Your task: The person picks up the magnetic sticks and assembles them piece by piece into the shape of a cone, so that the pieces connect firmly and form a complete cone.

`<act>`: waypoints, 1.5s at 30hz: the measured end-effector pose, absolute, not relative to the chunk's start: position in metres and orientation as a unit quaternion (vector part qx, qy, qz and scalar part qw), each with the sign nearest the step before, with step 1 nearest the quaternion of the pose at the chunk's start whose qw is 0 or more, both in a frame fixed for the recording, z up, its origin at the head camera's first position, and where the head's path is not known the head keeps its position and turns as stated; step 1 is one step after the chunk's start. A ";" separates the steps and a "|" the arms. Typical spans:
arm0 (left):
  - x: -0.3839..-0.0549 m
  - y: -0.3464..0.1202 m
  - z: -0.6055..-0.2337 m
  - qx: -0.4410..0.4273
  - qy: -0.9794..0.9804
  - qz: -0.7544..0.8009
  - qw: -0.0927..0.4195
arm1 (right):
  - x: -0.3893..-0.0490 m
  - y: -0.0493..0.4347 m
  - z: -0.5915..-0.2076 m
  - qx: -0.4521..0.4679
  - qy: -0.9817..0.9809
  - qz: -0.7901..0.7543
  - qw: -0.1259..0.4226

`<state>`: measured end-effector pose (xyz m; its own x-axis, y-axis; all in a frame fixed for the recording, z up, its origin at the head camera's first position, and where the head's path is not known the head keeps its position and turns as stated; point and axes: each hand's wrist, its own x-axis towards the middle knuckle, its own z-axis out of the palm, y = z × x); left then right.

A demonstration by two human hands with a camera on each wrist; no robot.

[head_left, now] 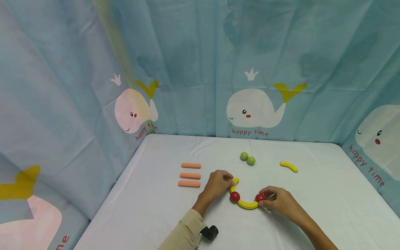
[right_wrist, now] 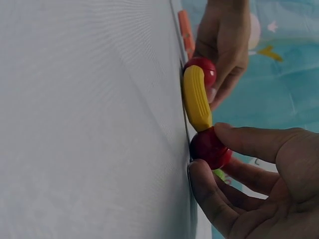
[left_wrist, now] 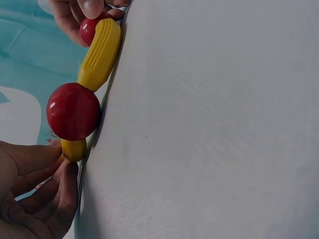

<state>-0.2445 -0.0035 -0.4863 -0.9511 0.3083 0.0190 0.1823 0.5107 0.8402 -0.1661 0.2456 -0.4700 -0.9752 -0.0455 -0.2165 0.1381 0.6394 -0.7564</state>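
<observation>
Left hand [head_left: 217,181] is pinching a yellow curved piece [head_left: 232,189] between thumb and fingers, the piece lying just right of that hand. Right hand [head_left: 279,202] is gripping a glossy red ball [head_left: 259,197] between thumb and fingertips, the ball sitting at that hand's left end. Between the two hands, a second red ball [head_left: 234,197] is touching the near end of the pinched piece, and a second yellow curved piece [head_left: 248,205] is meeting both red balls, bowing toward the person. These four items are forming a U-shaped line over the white-covered table [head_left: 140,215]. Left of the left hand, three orange sticks [head_left: 190,176] are lying roughly parallel and slightly apart. Ahead of the hands, two green balls [head_left: 251,160] are sitting side by side. Beyond the right hand and well apart from it, a third yellow curved piece [head_left: 289,166] is lying alone. Behind the left hand, a beige sleeve [head_left: 184,229] is covering the forearm, a black object [head_left: 210,232] showing beside it. Far ahead of both hands, a blue curtain [head_left: 193,69] printed with whales is hanging.
</observation>
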 end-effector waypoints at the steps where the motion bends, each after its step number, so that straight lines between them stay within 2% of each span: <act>1: -0.245 -0.004 -0.486 0.141 0.867 0.472 0.066 | -0.166 0.245 -0.470 0.026 0.898 -0.425 0.110; 14: -0.251 -0.004 -0.487 0.135 0.872 0.468 0.058 | -0.163 0.241 -0.472 0.005 0.897 -0.427 0.114; 23: -0.230 -0.001 -0.479 0.174 0.836 0.519 0.029 | -0.166 0.254 -0.465 -0.020 0.898 -0.426 0.107; 31: -0.197 0.011 -0.471 0.217 0.794 0.562 0.081 | -0.176 0.273 -0.450 -0.015 0.924 -0.380 0.053; 36: -0.183 0.021 -0.470 0.218 0.787 0.568 0.102 | -0.183 0.285 -0.446 -0.010 0.935 -0.355 0.001; 41: -0.178 0.028 -0.474 0.217 0.794 0.558 0.104 | -0.192 0.298 -0.447 -0.010 0.940 -0.337 -0.057; 45: -0.176 0.033 -0.478 0.219 0.805 0.543 0.098 | -0.201 0.311 -0.449 -0.008 0.942 -0.326 -0.081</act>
<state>-0.1759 0.0327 -0.4780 -0.8848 0.4590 0.0801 0.2465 0.3152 0.9164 -0.2010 0.3111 -0.4492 -0.9866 0.0376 0.1586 -0.0685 0.7873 -0.6127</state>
